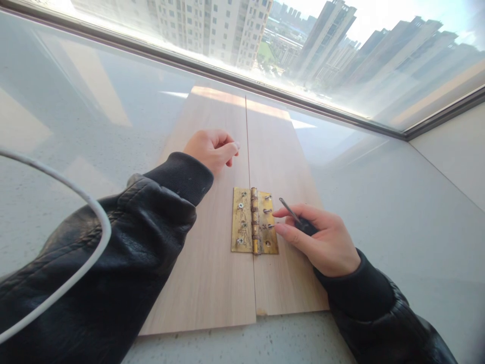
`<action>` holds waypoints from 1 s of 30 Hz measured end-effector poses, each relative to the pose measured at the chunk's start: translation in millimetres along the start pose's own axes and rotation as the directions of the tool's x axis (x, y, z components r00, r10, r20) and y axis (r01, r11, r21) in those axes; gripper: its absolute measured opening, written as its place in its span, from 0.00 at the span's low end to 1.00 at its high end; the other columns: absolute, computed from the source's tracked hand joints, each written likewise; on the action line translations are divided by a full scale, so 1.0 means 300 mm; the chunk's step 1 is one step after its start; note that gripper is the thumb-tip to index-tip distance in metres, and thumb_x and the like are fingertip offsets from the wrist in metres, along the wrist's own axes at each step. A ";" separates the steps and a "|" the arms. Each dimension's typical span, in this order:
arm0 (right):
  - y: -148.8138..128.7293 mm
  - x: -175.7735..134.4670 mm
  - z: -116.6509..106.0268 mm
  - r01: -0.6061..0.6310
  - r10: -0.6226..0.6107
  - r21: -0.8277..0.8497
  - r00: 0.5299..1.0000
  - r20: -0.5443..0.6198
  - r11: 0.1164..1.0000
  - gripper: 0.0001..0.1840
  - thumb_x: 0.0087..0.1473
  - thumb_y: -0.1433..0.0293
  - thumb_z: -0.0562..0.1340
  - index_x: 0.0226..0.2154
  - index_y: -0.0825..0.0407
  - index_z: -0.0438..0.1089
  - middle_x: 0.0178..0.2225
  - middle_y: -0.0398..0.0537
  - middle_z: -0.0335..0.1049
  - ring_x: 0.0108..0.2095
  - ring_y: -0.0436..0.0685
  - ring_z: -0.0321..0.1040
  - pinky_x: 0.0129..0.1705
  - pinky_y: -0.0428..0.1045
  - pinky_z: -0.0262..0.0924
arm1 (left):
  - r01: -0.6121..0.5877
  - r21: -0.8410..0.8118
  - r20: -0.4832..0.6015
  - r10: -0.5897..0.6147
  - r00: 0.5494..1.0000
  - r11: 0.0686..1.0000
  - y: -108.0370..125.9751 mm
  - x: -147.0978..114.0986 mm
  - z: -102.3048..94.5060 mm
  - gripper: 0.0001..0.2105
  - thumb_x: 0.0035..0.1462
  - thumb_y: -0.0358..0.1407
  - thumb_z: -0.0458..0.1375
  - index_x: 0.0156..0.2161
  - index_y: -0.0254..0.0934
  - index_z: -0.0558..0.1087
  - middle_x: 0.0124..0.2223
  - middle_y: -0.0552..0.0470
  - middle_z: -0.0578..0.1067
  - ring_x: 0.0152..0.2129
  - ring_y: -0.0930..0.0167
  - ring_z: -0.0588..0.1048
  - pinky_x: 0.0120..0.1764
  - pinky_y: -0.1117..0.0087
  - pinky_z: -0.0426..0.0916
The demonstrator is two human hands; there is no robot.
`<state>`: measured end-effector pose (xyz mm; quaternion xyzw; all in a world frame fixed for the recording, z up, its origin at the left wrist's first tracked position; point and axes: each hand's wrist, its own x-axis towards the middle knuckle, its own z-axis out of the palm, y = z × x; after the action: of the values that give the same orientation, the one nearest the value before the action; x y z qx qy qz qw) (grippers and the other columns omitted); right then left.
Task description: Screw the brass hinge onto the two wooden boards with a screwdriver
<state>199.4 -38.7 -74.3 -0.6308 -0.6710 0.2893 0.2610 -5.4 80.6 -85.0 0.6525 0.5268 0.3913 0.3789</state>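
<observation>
A worn brass hinge (247, 235) lies open across the seam between two pale wooden boards. Screws sit in its left leaf, their cross heads showing; in the right leaf, several screws (267, 211) stand up or lean, and the lowest hole has none. My right hand (322, 235) holds a small screwdriver (305, 226) with a dark handle, its shaft pointing up and left. Its thumb and forefinger are at the screws on the right leaf. Above the left board (204, 283), my left hand (214, 149) is closed with fingers curled; whatever it may hold is hidden.
The right board (288, 293) lies beside the left one on a speckled white surface (212, 349). A white cable (96, 212) loops over my left sleeve. Behind the boards runs a window frame (329, 108), with tall buildings outside.
</observation>
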 end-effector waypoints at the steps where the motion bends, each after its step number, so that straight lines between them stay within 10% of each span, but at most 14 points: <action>1: 0.003 -0.002 -0.003 0.006 -0.006 0.013 1.000 0.005 1.000 0.09 0.48 0.65 0.63 0.32 0.50 0.75 0.21 0.41 0.69 0.21 0.49 0.63 0.26 0.46 0.60 | 0.001 0.003 0.001 -0.001 1.000 1.000 0.000 0.000 0.000 0.08 0.49 0.36 0.53 0.24 0.35 0.71 0.20 0.54 0.71 0.19 0.75 0.67 0.26 0.73 0.61; 16: 0.010 0.010 -0.013 0.192 -0.185 -0.100 0.980 0.075 0.976 0.06 0.51 0.67 0.60 0.27 0.52 0.72 0.23 0.45 0.74 0.24 0.51 0.67 0.27 0.46 0.61 | 0.012 -0.004 0.000 -0.012 1.000 1.000 -0.001 0.004 0.003 0.08 0.49 0.35 0.53 0.24 0.36 0.71 0.20 0.54 0.71 0.19 0.75 0.67 0.26 0.72 0.61; 21: 0.030 -0.002 -0.016 0.174 -0.176 0.102 0.984 0.012 0.979 0.10 0.50 0.67 0.61 0.37 0.51 0.68 0.23 0.41 0.66 0.24 0.49 0.64 0.28 0.46 0.61 | 0.018 0.003 -0.001 -0.018 1.000 1.000 0.002 0.003 0.002 0.08 0.49 0.35 0.53 0.24 0.36 0.71 0.20 0.54 0.71 0.19 0.75 0.68 0.25 0.72 0.60; 26: 0.043 -0.018 -0.057 0.185 -0.201 0.227 0.979 0.047 0.956 0.20 0.50 0.74 0.59 0.47 0.45 0.64 0.44 0.48 0.62 0.30 0.49 0.63 0.32 0.49 0.62 | 0.011 0.002 0.003 -0.011 1.000 1.000 0.004 0.001 0.000 0.08 0.49 0.35 0.53 0.24 0.35 0.70 0.20 0.54 0.71 0.19 0.75 0.68 0.26 0.72 0.61; 30: 0.035 -0.019 -0.077 0.180 -0.139 0.205 0.970 -0.200 0.962 0.21 0.48 0.75 0.62 0.46 0.44 0.70 0.39 0.46 0.66 0.33 0.51 0.65 0.34 0.50 0.62 | 0.006 -0.009 0.010 -0.006 1.000 1.000 -0.001 0.003 0.001 0.08 0.49 0.35 0.53 0.24 0.35 0.70 0.20 0.54 0.71 0.19 0.75 0.68 0.26 0.72 0.61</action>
<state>223.7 -42.7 -65.8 -0.5654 -0.6565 0.2807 0.4130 -5.2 81.5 -85.1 0.6512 0.5249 0.3894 0.3858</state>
